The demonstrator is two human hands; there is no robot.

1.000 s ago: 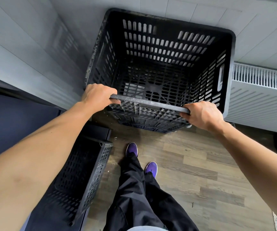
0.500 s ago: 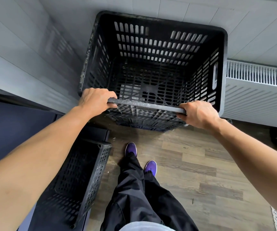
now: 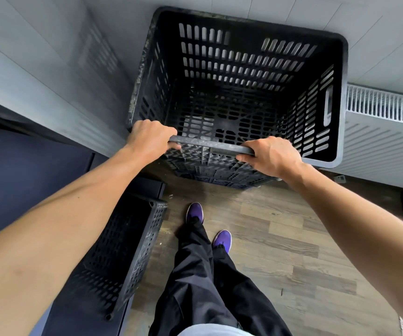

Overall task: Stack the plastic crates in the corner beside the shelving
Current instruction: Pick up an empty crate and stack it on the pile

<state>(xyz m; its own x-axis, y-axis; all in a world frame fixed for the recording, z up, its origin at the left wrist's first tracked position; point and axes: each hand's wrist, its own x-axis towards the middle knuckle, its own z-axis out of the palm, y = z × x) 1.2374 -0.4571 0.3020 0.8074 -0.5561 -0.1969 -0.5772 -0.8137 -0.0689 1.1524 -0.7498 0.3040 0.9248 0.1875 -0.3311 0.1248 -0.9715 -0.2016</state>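
Since a moment ago your right hand [image 3: 272, 155] slid inward; with your left hand [image 3: 150, 139], it grips the crate [image 3: 241, 69] rim between them.

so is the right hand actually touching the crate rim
Touching. The head view shows the right hand wrapped over the near rim of the black crate, fingers curled onto the edge, with no gap visible.

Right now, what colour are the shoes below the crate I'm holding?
Purple shoes, clearest in the head view, on the wood-look floor.
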